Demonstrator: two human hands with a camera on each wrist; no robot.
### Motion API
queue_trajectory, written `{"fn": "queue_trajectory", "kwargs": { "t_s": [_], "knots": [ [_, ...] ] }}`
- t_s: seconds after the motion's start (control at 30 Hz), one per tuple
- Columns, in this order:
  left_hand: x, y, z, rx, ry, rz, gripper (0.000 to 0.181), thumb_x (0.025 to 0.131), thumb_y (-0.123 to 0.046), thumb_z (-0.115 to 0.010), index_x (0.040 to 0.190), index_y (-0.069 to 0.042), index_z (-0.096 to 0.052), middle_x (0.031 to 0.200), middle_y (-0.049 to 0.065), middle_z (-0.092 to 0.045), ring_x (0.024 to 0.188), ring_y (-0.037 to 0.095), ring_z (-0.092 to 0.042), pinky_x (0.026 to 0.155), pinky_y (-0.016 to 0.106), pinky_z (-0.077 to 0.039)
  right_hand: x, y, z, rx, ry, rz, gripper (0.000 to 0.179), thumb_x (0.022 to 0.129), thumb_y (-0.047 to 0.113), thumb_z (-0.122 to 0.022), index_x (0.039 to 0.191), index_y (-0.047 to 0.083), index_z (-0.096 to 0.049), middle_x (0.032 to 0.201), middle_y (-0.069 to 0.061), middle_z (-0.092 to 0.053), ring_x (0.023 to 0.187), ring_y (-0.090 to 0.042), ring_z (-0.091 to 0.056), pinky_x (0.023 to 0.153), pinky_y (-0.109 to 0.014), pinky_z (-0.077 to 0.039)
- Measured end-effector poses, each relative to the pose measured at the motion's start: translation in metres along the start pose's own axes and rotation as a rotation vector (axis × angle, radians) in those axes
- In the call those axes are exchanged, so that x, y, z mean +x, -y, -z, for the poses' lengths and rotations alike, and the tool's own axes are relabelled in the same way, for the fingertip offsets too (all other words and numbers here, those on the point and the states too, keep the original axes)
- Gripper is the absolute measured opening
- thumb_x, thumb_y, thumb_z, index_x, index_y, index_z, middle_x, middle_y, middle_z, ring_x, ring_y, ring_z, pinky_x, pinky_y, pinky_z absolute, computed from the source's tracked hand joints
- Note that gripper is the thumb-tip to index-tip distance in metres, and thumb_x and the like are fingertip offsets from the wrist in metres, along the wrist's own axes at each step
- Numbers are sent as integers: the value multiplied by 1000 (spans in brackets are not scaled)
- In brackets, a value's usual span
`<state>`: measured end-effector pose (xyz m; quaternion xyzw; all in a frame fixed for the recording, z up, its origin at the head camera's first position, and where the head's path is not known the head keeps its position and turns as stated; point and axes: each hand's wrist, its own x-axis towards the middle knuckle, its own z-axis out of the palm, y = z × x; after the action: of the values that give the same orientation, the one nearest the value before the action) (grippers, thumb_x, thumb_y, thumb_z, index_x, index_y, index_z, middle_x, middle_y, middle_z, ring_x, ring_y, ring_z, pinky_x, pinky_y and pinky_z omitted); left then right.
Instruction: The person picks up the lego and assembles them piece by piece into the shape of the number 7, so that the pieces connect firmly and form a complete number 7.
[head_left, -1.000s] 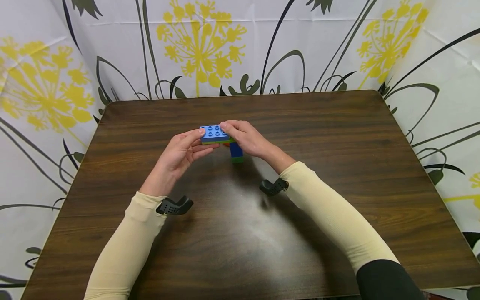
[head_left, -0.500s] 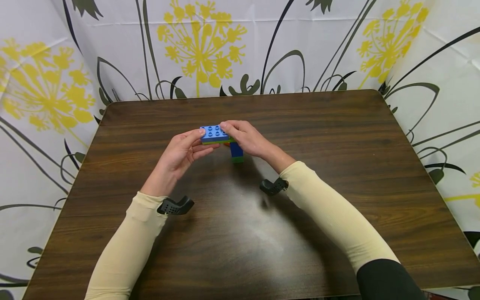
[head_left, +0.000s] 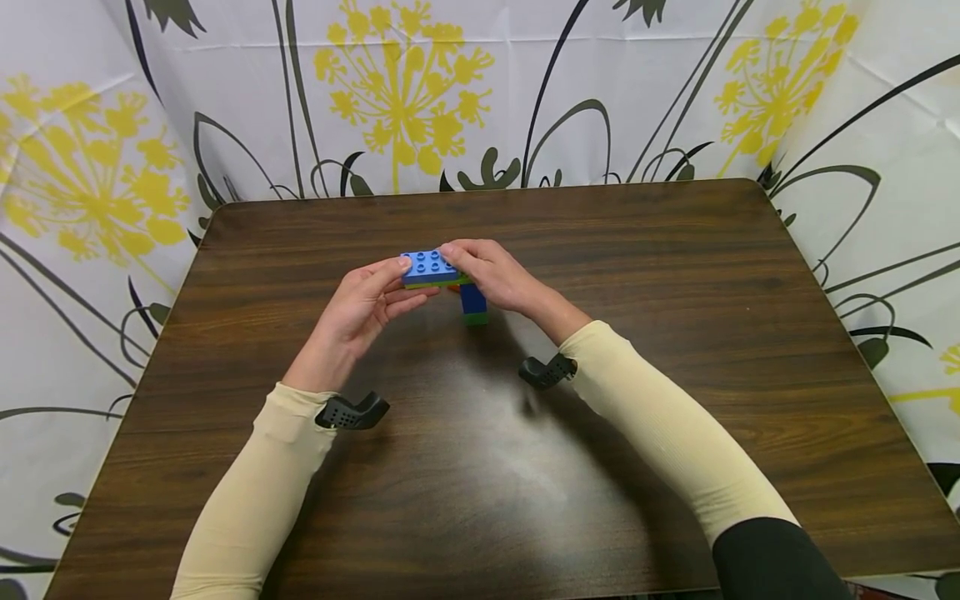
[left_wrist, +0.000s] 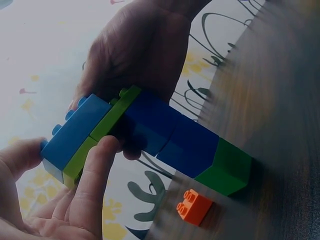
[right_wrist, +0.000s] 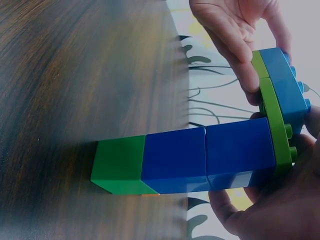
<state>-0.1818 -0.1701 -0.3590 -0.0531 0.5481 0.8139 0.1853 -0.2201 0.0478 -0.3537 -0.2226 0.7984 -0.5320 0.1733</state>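
A tower of toy building bricks stands on the table: a green brick (right_wrist: 120,162) at the foot, two dark blue bricks (right_wrist: 175,160) above it, then a thin lime plate (right_wrist: 275,120). On top lies a light blue brick (head_left: 429,266), reaching out leftward past the column, with another lime piece (left_wrist: 75,167) beneath its outer end. My left hand (head_left: 358,310) pinches that outer end, thumb on the top edge and fingers below. With my right hand (head_left: 497,277) I grip the tower's upper part from the right; some of those fingers are hidden behind it.
An orange brick (left_wrist: 195,206) sits on the brown wooden table (head_left: 480,467) just behind the tower, mostly hidden in the head view. A white curtain (head_left: 480,92) with yellow flowers hangs past the table's back and side edges.
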Motion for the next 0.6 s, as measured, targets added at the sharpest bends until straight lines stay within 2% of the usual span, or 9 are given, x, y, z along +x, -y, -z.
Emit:
{"fn": "queue_trajectory", "kwargs": {
  "t_s": [0.6],
  "knots": [
    [-1, 1, -1, -5, 1, -14, 44, 92, -21, -70, 127, 0, -56, 113, 11, -66, 94, 26, -71, 82, 31, -56, 1, 0, 0, 23, -3, 16, 42, 107, 33, -38, 133, 7, -59, 117, -10, -61, 103, -23, -53, 87, -32, -47]
  ]
}}
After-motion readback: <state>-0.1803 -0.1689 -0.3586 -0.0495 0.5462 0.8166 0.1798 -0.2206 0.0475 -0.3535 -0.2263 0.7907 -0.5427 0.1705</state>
